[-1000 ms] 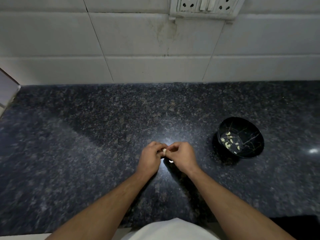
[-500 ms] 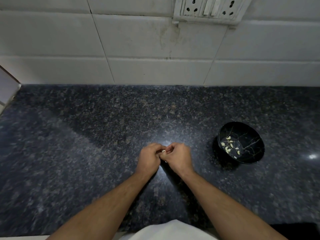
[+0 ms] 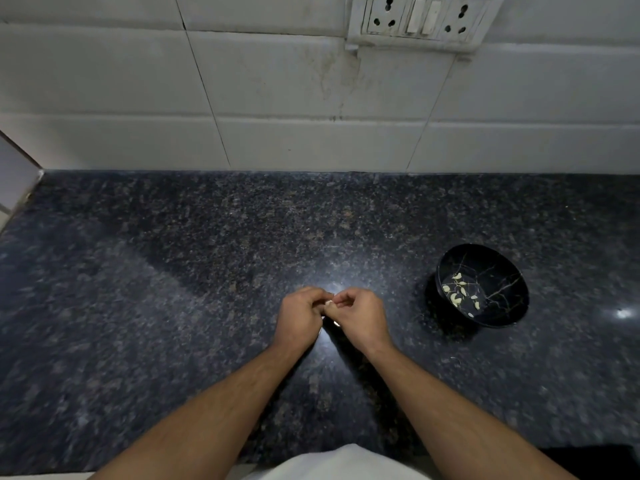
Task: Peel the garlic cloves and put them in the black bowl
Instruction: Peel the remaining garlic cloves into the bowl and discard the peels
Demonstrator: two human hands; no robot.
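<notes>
You are mid-peel, your left hand [image 3: 299, 315] and right hand [image 3: 360, 315] both pinching one garlic clove [image 3: 328, 302] between them, and next you strip it and carry it to the black bowl [image 3: 483, 285] at three o'clock.

You've got two hands, left [image 3: 300, 315] and right [image 3: 360, 315], sharing one garlic clove [image 3: 328, 302], plus one black bowl [image 3: 509, 311] with roughly ten peeled cloves [image 3: 457, 298] inside, too small for an exact count.

A polished, speckled granite counter [image 3: 173, 289] gleamed beside the glossy black bowl [image 3: 498, 308]; behind it, smudged glazed tiles [image 3: 277, 81].
</notes>
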